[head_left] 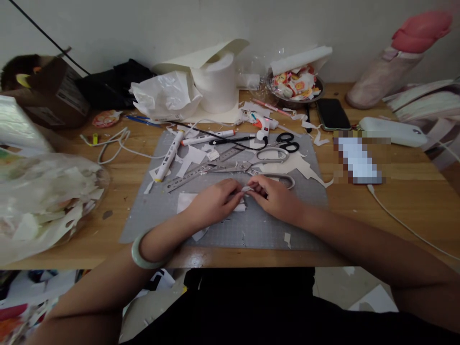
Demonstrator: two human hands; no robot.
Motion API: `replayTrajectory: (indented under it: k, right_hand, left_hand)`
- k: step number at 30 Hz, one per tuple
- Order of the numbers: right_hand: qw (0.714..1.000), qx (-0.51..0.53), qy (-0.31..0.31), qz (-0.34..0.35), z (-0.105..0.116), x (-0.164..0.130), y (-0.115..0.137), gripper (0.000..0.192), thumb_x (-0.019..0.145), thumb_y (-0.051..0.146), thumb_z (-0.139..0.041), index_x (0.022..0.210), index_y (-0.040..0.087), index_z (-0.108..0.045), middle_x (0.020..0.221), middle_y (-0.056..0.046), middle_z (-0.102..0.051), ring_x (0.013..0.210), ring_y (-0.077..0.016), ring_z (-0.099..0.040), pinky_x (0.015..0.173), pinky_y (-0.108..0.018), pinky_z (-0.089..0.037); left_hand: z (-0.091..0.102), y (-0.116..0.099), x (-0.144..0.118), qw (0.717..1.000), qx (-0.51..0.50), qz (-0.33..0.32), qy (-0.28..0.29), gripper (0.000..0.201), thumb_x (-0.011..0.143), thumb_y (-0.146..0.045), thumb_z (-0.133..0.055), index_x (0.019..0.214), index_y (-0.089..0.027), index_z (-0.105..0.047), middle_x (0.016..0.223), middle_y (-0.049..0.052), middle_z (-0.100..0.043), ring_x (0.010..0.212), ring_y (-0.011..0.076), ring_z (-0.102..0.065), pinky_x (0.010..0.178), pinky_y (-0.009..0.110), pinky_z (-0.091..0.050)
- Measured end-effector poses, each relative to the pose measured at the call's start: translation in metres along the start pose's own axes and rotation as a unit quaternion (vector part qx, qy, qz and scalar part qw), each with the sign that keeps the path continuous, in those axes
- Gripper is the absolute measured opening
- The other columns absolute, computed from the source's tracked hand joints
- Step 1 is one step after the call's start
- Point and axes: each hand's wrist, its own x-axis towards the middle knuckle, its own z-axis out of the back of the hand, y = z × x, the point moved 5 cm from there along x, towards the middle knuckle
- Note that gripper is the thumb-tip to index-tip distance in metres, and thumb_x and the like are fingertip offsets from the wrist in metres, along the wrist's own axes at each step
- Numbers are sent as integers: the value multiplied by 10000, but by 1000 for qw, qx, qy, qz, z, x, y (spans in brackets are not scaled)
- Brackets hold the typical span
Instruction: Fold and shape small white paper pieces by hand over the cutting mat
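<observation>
Over the grey cutting mat, my left hand and my right hand meet fingertip to fingertip. Between them they pinch a small whitish piece, which looks like paper; its shape is mostly hidden by the fingers. A folded white paper lies partly beneath my left hand. Just beyond the hands rest large metal scissors, whose lower handle loop passes behind my right hand. A steel ruler lies slantwise under the scissors, and black-handled scissors are farther back.
White markers, paper scraps and a glue gun lie around the mat's far side. A plastic bag of scraps stands left. Phones, a power bank and a tall bottle are right; a paper roll stands behind.
</observation>
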Motion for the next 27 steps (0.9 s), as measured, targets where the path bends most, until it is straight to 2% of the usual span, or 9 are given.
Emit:
replayTrajectory:
  k: [2,4,7,10,14,19,23,27]
  right_hand:
    - [1000,-7,-20,4,1,0,1,121,824,124,-536,935,173,-531,864,-35,-614,700,-128,-561,648,-265,-451]
    - [999,-16,-31,19,2,0,3,138,824,98,-513,938,175,-521,925,-50,-603,737,-132,-562,674,-275,-457]
    - [999,-24,-30,32,3,0,6,114,852,111,-481,935,179,-519,930,-51,-597,775,-139,-564,695,-281,-464]
    - [998,-35,-36,28,5,2,8,91,871,127,-468,909,182,-529,886,-41,-605,801,-146,-569,724,-289,-470]
    - [997,-50,-50,20,5,4,8,104,866,119,-474,915,176,-545,887,-50,-615,841,-161,-576,768,-310,-472]
    - [997,-9,-64,42,5,1,8,192,845,111,-479,1016,173,-540,1007,-72,-579,677,-110,-535,655,-274,-475]
    - [993,67,-40,93,8,-2,12,145,842,201,-542,985,177,-547,973,-51,-565,605,-79,-480,585,-240,-449]
    - [981,144,44,125,4,-4,15,155,830,299,-596,927,186,-551,798,5,-552,583,-75,-457,527,-199,-401]
  left_hand:
    - [2,-1,0,1000,-3,-7,0,251,869,-392,-500,869,-148,-557,817,50,-609,744,177,-580,674,299,-459]
    - [2,-3,-1,1000,5,-8,17,372,760,-496,-625,869,-148,-550,844,58,-608,759,196,-588,683,314,-471]
    - [0,-4,-3,998,31,3,47,502,649,-541,-713,915,-148,-548,900,77,-612,794,225,-604,696,331,-484]
    - [-1,-4,-4,997,56,16,55,413,714,-458,-694,956,-157,-550,915,77,-626,835,232,-615,721,329,-485]
    - [0,-5,-3,996,72,11,54,180,853,-327,-550,874,-150,-579,805,59,-642,768,202,-621,697,298,-475]
    - [1,-2,-3,997,61,12,46,256,922,-309,-423,816,-143,-587,705,45,-633,665,174,-601,640,276,-453]
    - [-2,-3,-4,998,-6,18,65,225,919,-282,-414,878,-137,-581,774,56,-651,715,175,-604,680,287,-458]
    - [-5,-10,-8,985,-143,0,101,208,897,-251,-413,995,-139,-559,947,75,-651,870,183,-592,797,319,-453]
